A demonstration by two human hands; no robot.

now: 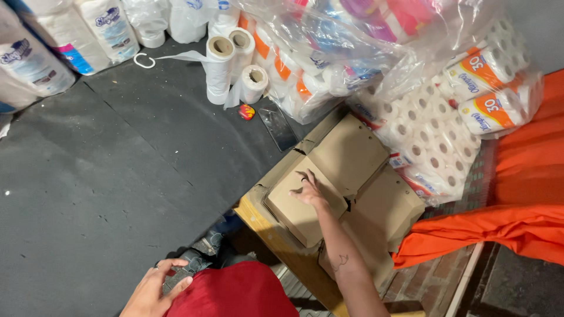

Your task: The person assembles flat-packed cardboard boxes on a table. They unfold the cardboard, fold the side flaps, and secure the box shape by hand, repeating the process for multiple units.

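A: Where is the right hand (309, 191)?

B: Near the middle of the view, fingers spread and flat on a stack of folded cardboard sheets (346, 176). It presses on the top sheet and grips nothing.

A: And the cardboard itself?

B: It lies on a wooden surface (276, 235), reaching from the centre out toward four o'clock. Several tan sheets overlap, and the one under the hand sits at the pile's eight o'clock edge.

A: The left hand (154, 290)?

B: Down at seven o'clock, loosely open with fingers a little curled, resting against a red cloth-covered knee (235, 292). It holds nothing. A shoe (202, 249) shows just above it on the dark floor (117, 176).

A: What lies around the pile?

B: At two o'clock from the cardboard, packs of toilet paper (435, 147) in clear wrap, touching the far edge of the sheets. Higher up, toward twelve, a large clear plastic bag (352, 41) holds more packs. At eleven o'clock three loose white rolls (232, 64) stand on end on the floor, with a small red and yellow ball (247, 111) just below them. At three to four o'clock an orange cloth (517, 194) drapes beside the surface. Wrapped packs (59, 41) also stand at ten o'clock, well apart from the hands.
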